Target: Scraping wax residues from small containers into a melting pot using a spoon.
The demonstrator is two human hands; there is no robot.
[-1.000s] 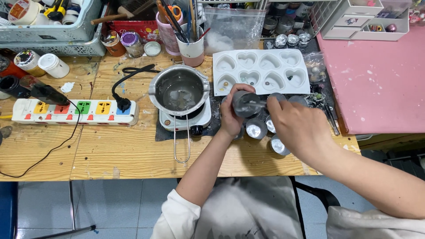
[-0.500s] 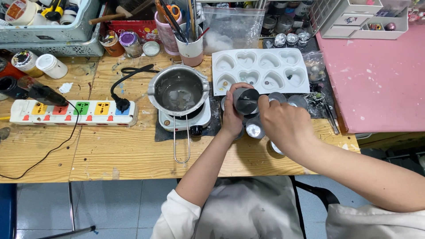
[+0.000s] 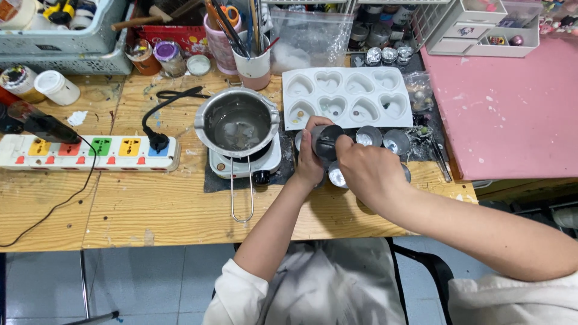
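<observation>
Left hand: the left hand [image 3: 310, 162] sits just right of the frame's centre, fingers curled around the side of a small dark round tin [image 3: 328, 141], grasping it from the left.
Right hand: the right hand [image 3: 367, 174] comes in from the lower right, thumb and fingertips pressed on the top and right side of the same tin, clasped on it.
Dark tin: held between both hands, tilted, just below the white heart mould [image 3: 346, 96] and above the wooden table [image 3: 150, 207].
Other tins: several small silver tins [image 3: 382, 139] stand just right of the hands; more peek out beneath the right hand.
Melting pot: a metal pot [image 3: 238, 120] with a long wire handle rests on a small white hotplate [image 3: 244, 164], just left of the left hand; pale lumps lie inside.
Power strip: a white strip [image 3: 87, 151] with coloured sockets lies at centre left, a black plug in its right end.
Pink mat: a pink surface [image 3: 506, 114] covers the upper right.
Cup: a cup [image 3: 253, 63] of tools stands at upper centre.
</observation>
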